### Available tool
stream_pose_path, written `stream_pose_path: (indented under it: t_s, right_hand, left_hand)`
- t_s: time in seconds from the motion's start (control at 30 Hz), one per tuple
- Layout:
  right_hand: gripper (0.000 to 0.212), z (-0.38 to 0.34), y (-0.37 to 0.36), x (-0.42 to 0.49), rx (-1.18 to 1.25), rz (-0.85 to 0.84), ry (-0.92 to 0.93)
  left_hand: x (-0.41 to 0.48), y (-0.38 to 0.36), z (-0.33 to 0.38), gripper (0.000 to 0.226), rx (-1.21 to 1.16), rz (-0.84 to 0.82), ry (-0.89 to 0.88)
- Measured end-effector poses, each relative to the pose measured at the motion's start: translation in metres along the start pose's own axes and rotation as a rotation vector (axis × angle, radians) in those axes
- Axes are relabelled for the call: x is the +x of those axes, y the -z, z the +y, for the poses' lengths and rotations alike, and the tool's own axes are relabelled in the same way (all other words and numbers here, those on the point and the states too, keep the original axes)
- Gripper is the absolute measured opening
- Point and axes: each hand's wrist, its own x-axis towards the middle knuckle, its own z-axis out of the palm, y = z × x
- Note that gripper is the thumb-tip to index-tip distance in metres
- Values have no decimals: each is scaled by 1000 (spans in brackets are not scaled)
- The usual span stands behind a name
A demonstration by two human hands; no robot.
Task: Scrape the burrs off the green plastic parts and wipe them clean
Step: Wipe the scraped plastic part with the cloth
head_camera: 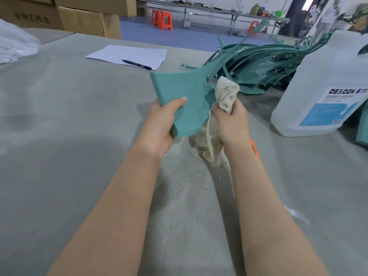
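Green plastic part (183,100): raised above grey table (59,116), clamped in left hand (161,124), thumb across smooth face. Cream cloth (225,98): bunched in right hand (231,122), grip curled tight, touching part's right edge. Pile of green parts (258,64): behind. White jug (326,86): right. Paper (129,55), pen (137,64): beyond.

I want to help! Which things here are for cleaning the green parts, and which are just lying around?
For the job:
green plastic part in the left hand
cloth in the right hand
pile of green parts
DEXCON jug

Lying around:
paper
pen
cardboard boxes
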Motion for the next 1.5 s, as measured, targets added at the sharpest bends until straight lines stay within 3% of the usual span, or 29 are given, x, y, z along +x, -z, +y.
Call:
stream_pose_path:
  t_s: [0.23,0.37,0.5,0.63,0.77,0.87,1.0,1.13,1.23,1.33,1.37,1.5]
  right_hand:
    - [25,3,1,2,-38,92,-7]
    - [28,2,1,0,88,162,-75]
    - [16,-4,5,1,244,297,-129]
    - [32,-8,9,0,468,273,-94]
    - [34,-8,-2,-5,100,38,-3]
    - [26,1,-6,-4,-58,19,79]
    - [6,5,-4,-3,-114,118,102]
    - [28,4,0,1,-38,195,9]
    - [26,5,4,3,82,168,-79]
    - [8,6,-2,0,-14,9,-37]
    - [11,6,-4,-1,-56,-13,-21]
    - [15,10,-5,1,-214,81,35]
  left_hand:
    - [-1,3,0,20,-3,-75,77]
    - [-2,1,0,22,8,-71,67]
    - [-2,2,1,25,21,-54,49]
    - [-3,0,0,25,51,-36,45]
    - [-6,-1,1,25,87,-72,37]
    - [-7,0,1,25,131,-87,31]
    - [-6,4,6,29,141,-100,23]
    - [-8,2,5,20,180,-164,18]
    - [-7,-1,2,13,211,-141,4]
    - [-4,1,2,13,171,-38,-29]
    - [-3,2,2,15,163,-14,-41]
    - [-4,1,2,12,201,-22,-83]
